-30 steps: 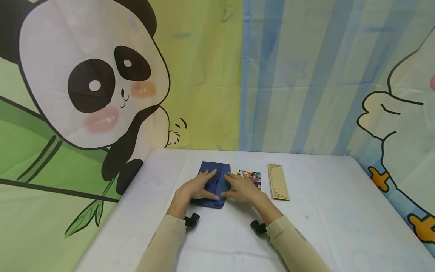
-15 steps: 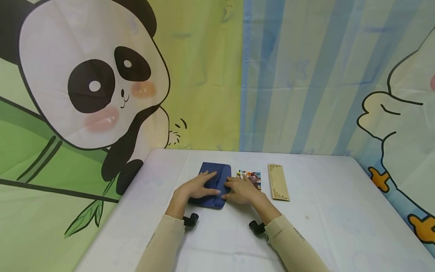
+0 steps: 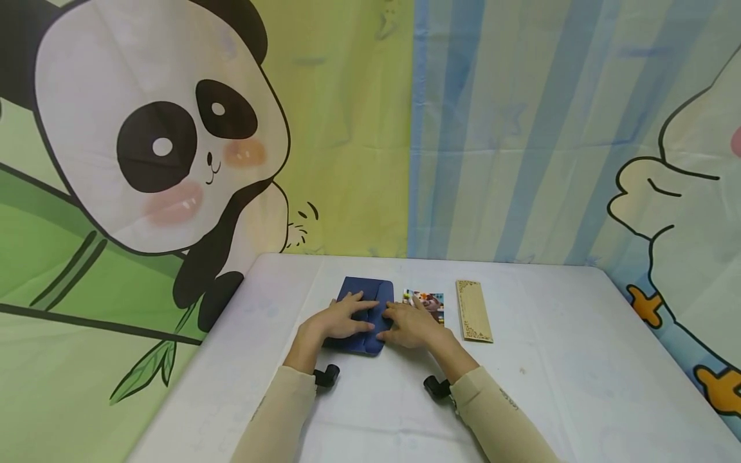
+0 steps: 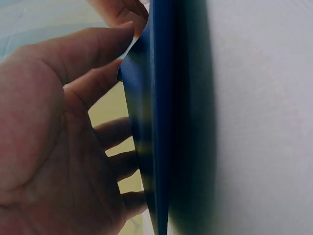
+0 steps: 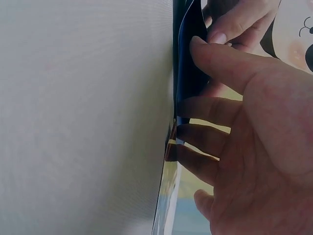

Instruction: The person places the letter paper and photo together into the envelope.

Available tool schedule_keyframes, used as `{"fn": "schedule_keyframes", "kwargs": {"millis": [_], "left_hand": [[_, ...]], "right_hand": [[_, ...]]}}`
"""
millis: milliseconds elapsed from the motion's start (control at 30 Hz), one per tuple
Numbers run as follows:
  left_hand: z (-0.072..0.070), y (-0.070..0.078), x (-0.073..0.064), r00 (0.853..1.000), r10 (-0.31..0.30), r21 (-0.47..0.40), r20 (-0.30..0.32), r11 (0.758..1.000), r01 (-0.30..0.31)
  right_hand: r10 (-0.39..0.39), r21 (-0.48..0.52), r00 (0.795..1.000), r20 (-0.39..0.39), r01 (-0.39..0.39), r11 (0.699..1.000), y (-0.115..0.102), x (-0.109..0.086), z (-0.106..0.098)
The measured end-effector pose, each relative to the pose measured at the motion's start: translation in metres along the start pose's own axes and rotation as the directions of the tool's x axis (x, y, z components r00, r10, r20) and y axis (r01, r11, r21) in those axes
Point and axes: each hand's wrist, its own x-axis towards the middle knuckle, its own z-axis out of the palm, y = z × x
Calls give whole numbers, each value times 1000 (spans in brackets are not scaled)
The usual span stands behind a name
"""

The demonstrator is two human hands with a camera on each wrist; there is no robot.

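A flat blue envelope (image 3: pixel 360 287) with a flap along its right side lies on the table. My left hand (image 3: pixel 334 321) rests on it, fingers spread, the index finger and thumb reaching across to the flap. Its thumb and fingertips touch the blue surface in the left wrist view. At the envelope's right edge is my right hand (image 3: pixel 412 325), with its thumb and fingertips on the flap; seen from the right wrist, the flap (image 5: pixel 190 58) bulges up a little under the thumb. Partly behind the right hand lies a colourful picture card (image 3: pixel 434 302).
To the right of the card lies a narrow beige paper sleeve (image 3: pixel 475 312) with brown ornaments at its ends. A white cloth covers the table (image 3: pixel 550 360). Behind it hangs a printed curtain (image 3: pixel 347 128) with a panda.
My left index finger has slid rightward toward the flap. The right fingertips have come slightly nearer to me along the envelope's right edge. Card and beige sleeve stay put.
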Motion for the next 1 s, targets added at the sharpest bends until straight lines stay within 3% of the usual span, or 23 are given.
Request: {"fn": "schedule_keyframes", "kwargs": {"millis": [467,800,1000], "left_hand": [[2,4,5,993,22,43,-116,999,-17],[0,8,5,991,19,99,-135,995,-5],[0,8,5,983,53,140,-177,990,-28]], "right_hand": [[9,-19,1000,16,-9,1000,-2,-3,-1],[0,-12,1000,23,0,1000,-3,-4,-3],[7,-20,999,31,-7,1000,-3,-5,-3]]}}
